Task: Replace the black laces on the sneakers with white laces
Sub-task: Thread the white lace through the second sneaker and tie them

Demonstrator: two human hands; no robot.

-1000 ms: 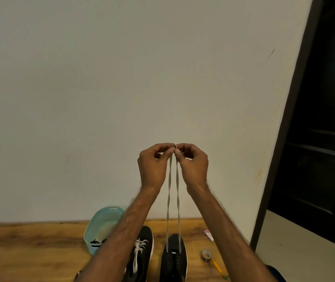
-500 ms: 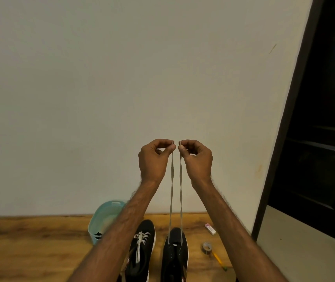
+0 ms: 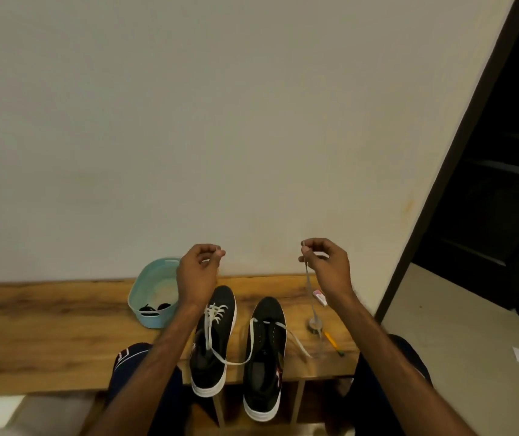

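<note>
- The right hand [image 3: 327, 265] is up in the air. Its thumb and finger pinch one end of the white lace [image 3: 311, 297].
- The left hand [image 3: 198, 272] is up too, fingers curled shut. I cannot tell if it has the other end.
- The lace goes down to the right sneaker [image 3: 264, 357] on the wooden bench [image 3: 47, 335].
- The left sneaker [image 3: 212, 341], just beside it, already has white laces.
- Black laces [image 3: 154, 307] lie in the blue basket [image 3: 144, 287].
</note>
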